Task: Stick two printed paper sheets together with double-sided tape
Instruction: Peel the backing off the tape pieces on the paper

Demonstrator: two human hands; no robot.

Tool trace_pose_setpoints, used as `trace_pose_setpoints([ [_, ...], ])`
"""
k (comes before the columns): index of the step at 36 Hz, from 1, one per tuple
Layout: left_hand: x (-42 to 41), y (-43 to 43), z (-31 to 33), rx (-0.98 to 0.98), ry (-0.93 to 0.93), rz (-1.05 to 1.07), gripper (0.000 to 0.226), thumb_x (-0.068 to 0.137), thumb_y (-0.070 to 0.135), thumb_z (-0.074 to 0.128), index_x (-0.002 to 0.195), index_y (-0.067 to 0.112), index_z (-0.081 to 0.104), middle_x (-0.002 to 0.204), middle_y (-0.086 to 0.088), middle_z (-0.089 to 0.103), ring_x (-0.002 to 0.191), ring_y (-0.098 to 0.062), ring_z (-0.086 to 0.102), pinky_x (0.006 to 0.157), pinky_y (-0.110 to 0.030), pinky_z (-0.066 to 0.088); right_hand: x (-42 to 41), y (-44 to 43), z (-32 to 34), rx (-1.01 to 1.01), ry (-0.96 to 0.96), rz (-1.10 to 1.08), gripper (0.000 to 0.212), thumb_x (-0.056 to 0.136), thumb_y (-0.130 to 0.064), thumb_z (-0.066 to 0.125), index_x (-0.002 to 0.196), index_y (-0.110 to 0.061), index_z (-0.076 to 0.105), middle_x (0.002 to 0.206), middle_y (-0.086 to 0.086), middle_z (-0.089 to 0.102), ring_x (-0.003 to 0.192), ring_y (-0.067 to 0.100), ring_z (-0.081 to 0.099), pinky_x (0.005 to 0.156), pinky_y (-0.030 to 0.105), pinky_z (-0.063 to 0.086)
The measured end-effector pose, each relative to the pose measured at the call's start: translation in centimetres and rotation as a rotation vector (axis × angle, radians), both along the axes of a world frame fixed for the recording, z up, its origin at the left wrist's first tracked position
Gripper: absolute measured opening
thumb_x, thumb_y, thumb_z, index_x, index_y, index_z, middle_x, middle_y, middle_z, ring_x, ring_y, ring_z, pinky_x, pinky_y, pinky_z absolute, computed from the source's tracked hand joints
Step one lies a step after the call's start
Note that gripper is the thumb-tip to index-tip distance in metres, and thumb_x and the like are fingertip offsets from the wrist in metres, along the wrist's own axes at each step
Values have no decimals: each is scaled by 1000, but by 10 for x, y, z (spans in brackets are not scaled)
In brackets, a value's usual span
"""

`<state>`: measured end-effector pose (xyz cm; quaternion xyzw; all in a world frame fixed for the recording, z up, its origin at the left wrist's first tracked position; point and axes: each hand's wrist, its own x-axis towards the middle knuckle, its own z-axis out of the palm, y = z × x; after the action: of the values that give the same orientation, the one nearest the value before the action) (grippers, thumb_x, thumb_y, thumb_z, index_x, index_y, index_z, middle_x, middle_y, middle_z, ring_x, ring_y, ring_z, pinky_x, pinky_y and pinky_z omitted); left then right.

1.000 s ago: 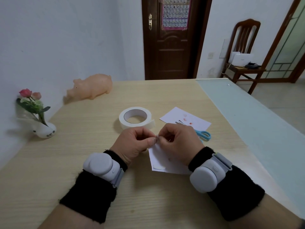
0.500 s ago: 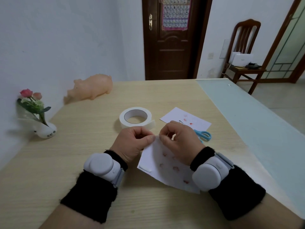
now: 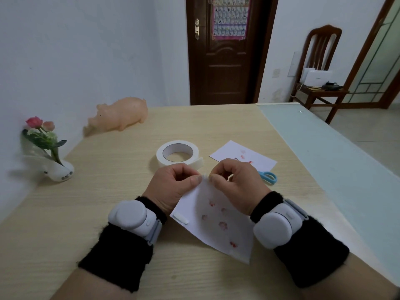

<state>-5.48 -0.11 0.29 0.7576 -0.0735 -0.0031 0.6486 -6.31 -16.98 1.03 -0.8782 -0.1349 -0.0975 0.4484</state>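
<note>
Pinching sheet (image 3: 216,234) far corner, hands (image 3: 173,188) (image 3: 239,187), long axis slanting near-right

White walls (image 3: 86,50). Dark brown panelled door (image 3: 223,68) straight ahead, colourful chart (image 3: 230,17) high on it. Wooden chair (image 3: 321,50) by right wall, white boxes (image 3: 318,77) on seat. Frosted glass door (image 3: 377,61) far right. Pale floor (image 3: 368,131). Light wood table (image 3: 97,202), pale green strip (image 3: 335,161) along right side.

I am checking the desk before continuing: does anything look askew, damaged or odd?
Nothing spilled or damaged. The white printed paper sheet lies cornerwise on the light wooden table; the white tape roll has a loose end.
</note>
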Motion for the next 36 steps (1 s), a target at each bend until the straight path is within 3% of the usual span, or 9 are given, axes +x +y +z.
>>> trace_pose_setpoints([
  [3,-3,-3,2,-42,8,-42,12,80,2,68,69,8,66,60,3,66,57,-6,60,54,-17,49,-1,2,1,-5,1,5,17,79,-29,67,65,-28,59,70,-8,63,69,12,57,65,25,46],
  [11,-4,-4,2,-58,4,-55,14,80,-2,66,69,7,66,60,3,66,56,-6,60,54,-17,49,-2,3,3,-35,25,-10,11,81,-20,64,71,-20,64,69,-6,60,59,4,47,64,23,43],
  [16,-5,-4,2,-61,7,-62,12,80,-1,66,70,7,66,61,2,66,58,-8,60,55,-18,50,-1,2,4,-18,55,-14,18,83,-24,62,65,-25,60,74,3,66,67,13,54,68,29,46],
  [23,-5,-4,2,-54,5,-67,10,79,0,68,71,6,67,64,-1,67,59,-9,61,56,-19,50,-2,2,3,-39,46,-23,20,82,-23,63,63,-27,59,70,-2,64,60,6,50,64,24,46],
  [36,-5,-4,2,-42,-1,-65,11,79,1,68,70,7,68,66,-2,68,61,-10,62,58,-20,52,-1,2,4,-38,69,-19,20,82,-23,62,63,-27,59,72,-1,66,63,9,53,66,27,48],
])
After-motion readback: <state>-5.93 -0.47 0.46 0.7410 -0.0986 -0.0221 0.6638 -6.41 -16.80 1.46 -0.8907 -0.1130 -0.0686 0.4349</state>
